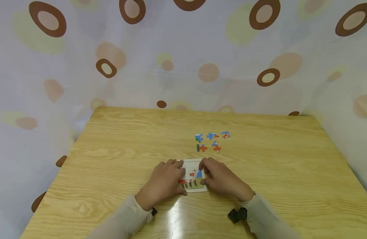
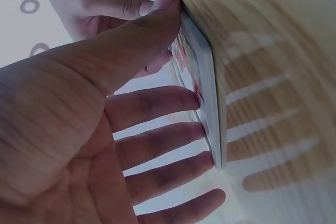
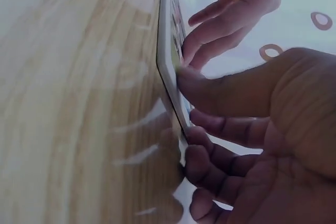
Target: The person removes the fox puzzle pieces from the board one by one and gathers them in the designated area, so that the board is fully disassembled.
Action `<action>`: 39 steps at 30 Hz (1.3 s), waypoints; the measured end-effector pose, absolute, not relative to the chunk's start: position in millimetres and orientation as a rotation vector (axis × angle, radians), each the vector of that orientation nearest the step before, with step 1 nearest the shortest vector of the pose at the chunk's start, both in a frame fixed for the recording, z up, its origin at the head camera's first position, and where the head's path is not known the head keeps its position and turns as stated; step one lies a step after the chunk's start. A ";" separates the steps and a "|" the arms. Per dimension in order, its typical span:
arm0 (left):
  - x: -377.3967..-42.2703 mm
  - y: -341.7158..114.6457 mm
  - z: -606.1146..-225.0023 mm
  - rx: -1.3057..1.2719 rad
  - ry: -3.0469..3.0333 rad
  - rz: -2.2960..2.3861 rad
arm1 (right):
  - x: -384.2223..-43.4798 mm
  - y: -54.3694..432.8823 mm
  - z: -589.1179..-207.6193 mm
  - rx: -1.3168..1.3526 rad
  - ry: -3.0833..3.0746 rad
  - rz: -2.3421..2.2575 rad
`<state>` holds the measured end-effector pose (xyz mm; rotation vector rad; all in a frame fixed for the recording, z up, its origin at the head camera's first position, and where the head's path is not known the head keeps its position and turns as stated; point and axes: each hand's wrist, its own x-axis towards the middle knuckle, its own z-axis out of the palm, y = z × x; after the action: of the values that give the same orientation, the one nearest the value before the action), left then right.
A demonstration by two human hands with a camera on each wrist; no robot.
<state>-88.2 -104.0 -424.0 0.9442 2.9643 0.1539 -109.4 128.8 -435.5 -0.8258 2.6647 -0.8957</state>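
A small puzzle board [image 1: 190, 163] with a pale frame lies on the wooden table between both hands. Red, blue and green picture pieces [image 1: 198, 183] fill its lower and right part; the upper area shows white. My left hand [image 1: 167, 179] rests on the board's left side, fingers spread straight over it and thumb at the near edge. On the right side, my right hand [image 1: 220, 177] touches the board with thumb and index finger, pressing the blue and green picture area. Its other fingers [image 3: 198, 162] bend beside the board's edge. The left hand covers the board's left part.
Several loose puzzle pieces lie beyond the board in two rows, among them a blue and green piece [image 1: 198, 137], a fox-face piece [image 1: 226, 135] and an orange piece [image 1: 217, 147]. The wooden table [image 1: 126, 139] meets a patterned curtain [image 1: 183, 86] at the back.
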 end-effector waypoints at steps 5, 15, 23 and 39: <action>-88.3 -104.5 -423.4 0.921 2.962 0.167 | -110.9 125.6 -438.9 -0.765 2.661 -0.954; -87.2 -107.3 -422.7 0.924 2.947 0.154 | -112.2 122.7 -442.7 -0.770 2.558 -1.103; -89.2 -106.5 -422.9 0.927 2.946 0.164 | -119.5 132.3 -441.6 -0.779 2.539 -1.201; -88.3 -106.2 -417.5 0.919 2.931 0.164 | -178.5 207.7 -422.6 -0.437 2.838 -1.143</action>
<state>-88.3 -106.2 -417.5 0.9187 2.9314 0.1638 -178.5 207.7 -422.6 -0.4373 2.8382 -1.1427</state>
